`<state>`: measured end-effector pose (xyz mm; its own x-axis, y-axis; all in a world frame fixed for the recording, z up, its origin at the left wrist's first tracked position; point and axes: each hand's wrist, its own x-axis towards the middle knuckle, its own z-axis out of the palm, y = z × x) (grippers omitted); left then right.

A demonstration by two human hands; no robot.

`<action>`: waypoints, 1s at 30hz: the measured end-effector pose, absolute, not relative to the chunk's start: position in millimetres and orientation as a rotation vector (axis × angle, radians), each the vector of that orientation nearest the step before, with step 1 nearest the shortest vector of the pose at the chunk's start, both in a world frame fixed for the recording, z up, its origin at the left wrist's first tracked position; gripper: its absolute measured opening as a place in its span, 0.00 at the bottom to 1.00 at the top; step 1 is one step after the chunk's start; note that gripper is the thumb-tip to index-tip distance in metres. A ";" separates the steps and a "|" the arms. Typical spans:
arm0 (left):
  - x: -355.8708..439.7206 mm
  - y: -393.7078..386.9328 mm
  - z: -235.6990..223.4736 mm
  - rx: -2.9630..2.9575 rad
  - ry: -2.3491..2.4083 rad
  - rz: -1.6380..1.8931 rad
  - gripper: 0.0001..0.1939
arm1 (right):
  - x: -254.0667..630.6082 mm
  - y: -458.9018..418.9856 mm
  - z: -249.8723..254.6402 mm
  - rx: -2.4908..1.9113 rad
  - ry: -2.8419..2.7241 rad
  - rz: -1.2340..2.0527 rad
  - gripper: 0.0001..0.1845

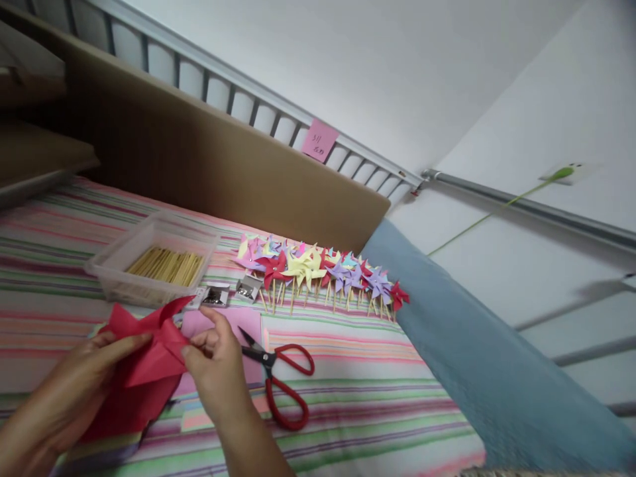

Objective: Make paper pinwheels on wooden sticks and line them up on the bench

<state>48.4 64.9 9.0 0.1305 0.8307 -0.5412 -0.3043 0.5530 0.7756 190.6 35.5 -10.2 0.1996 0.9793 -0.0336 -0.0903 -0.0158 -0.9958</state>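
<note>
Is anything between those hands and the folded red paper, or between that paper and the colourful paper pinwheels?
Nothing visible: the left hand and right hand both hold the folded red paper. Between it and the colourful paper pinwheels are the right hand and two small pale open boxes.

At lower left of the frame, passage is blocked by red paper (pixel 161 351); scissors (pixel 269 360) are met at lower centre, pinwheels (pixel 305 266) above; room is left over striped cloth (pixel 387 407) at lower right.
</note>
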 end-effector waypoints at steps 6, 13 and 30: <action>41.3 69.5 -2.4 0.477 1.036 0.916 0.05 | 199.4 28.9 -7.7 -1.229 -1.420 0.771 0.27; 40.3 67.1 3.8 0.538 0.945 1.043 0.06 | 203.6 23.4 -3.5 -1.197 -1.819 0.402 0.26; 48.3 60.7 2.6 0.601 0.972 0.936 0.11 | 199.5 23.4 2.0 -1.306 -1.624 0.695 0.05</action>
<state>48.3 60.7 2.6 0.2439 0.8734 -0.4214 -0.3878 0.4861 0.7831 199.5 23.4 2.0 -0.0258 0.9533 0.3010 0.4407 0.2811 -0.8525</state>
